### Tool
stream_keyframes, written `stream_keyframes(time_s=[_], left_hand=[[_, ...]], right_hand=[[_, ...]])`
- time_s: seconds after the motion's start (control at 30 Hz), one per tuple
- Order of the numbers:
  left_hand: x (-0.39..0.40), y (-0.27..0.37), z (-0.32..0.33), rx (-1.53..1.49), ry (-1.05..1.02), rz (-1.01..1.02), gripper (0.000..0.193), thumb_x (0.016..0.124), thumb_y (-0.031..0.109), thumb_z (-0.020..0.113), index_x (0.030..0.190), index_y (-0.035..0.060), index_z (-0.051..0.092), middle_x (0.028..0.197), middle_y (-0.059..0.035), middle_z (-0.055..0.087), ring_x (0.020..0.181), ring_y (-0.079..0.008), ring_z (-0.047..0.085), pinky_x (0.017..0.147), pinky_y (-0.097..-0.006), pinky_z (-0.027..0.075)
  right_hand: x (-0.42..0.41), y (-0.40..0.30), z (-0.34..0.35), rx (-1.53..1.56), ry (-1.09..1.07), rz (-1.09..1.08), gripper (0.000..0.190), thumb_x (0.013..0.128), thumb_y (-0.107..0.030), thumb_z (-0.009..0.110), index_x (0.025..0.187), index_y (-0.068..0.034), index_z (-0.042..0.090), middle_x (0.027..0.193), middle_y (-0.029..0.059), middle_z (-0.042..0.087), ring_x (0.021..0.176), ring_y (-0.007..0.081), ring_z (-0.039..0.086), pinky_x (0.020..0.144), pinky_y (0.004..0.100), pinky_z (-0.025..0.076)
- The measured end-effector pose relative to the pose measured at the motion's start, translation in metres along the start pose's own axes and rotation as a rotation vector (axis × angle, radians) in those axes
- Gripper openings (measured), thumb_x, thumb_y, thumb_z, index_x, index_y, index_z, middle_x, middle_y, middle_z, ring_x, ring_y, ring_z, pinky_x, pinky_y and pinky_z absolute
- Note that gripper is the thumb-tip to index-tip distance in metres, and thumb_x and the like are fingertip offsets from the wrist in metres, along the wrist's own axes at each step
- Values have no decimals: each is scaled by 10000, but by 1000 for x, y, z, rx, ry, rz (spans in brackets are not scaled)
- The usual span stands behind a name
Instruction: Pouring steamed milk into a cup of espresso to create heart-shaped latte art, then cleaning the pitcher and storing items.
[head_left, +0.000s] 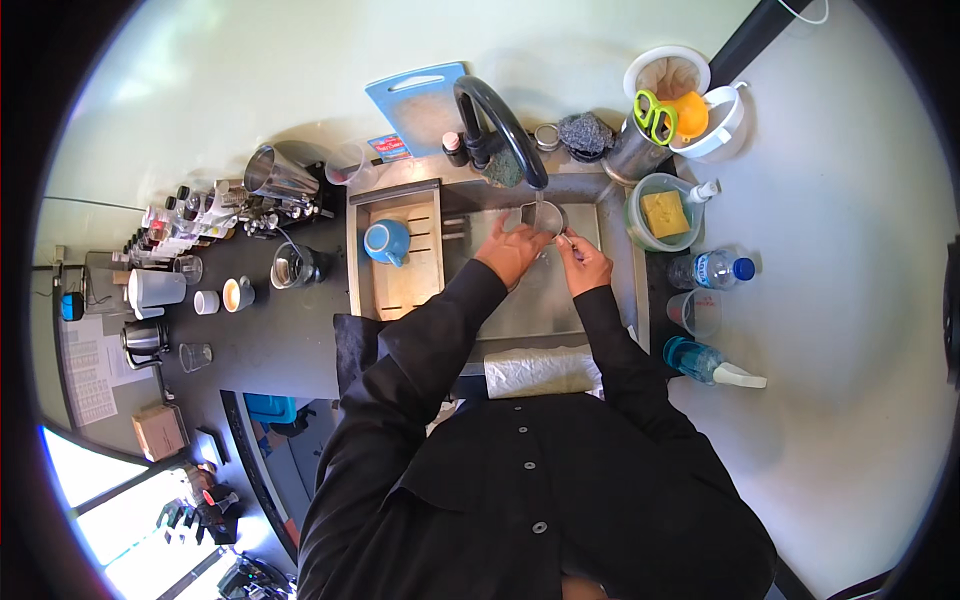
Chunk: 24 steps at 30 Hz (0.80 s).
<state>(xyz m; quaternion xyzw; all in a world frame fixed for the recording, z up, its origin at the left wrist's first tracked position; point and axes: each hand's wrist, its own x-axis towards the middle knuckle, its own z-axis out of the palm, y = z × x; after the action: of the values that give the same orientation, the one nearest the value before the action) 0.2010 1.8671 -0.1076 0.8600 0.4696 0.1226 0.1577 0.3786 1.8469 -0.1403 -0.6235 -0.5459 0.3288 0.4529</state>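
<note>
Both my hands are over the sink basin (525, 315), around a small metal pitcher (553, 216) beneath the spout of the black faucet (517, 142). Water appears to run from the spout into the pitcher. My right hand (587, 264) grips it at the near right side, apparently by the handle. On its left side rests my left hand (513, 251), one finger raised; that hand partly hides the pitcher's body. A blue ceramic cup (386, 241) lies upside down on the slotted drain tray (412, 289) to the left.
Right of the sink stand a tub with a yellow sponge (664, 214), a water bottle (709, 271) and a spray bottle (694, 361). Behind it leans a blue cutting board (424, 109). A cloth (536, 371) hangs at the front edge. Cups and a glass jar (291, 266) occupy the left counter.
</note>
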Motion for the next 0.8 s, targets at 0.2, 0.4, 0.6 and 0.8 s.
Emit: stream_keyframes(time_s=[0.2,0.4,0.6,0.8], left_hand=[[-1,-6,-8,-353,183,120,211,939,180,624,1101,46,612,969,-126,661,900,-299,637,859,-396,493],[-3,-26,75,-686,472,-463,332,981,268,599,1162,-8,566,1046,-147,640,902,-235,630,792,-364,504],[7,-21,110,-1914,8,-1025,505,1010,536,413,1246,110,545,1102,-79,647,924,-232,639,781,-396,545],[-2,-39,89,-2328,52,-830,519,1040,483,291,1234,84,559,1120,-93,672,958,-248,692,810,-396,608]], right_hand=[[19,30,-3,65,-222,42,436,852,-336,763,1147,-34,654,864,68,688,804,137,667,689,296,535],[13,11,12,169,-551,433,838,765,-498,797,1327,11,440,950,146,661,700,172,670,619,291,589],[16,9,16,-203,-562,501,922,740,-526,769,1383,11,385,1112,231,598,941,317,630,809,374,538],[4,-9,28,-163,-341,-243,790,723,-166,803,1401,-58,412,1324,199,524,1209,383,534,1011,423,454]])
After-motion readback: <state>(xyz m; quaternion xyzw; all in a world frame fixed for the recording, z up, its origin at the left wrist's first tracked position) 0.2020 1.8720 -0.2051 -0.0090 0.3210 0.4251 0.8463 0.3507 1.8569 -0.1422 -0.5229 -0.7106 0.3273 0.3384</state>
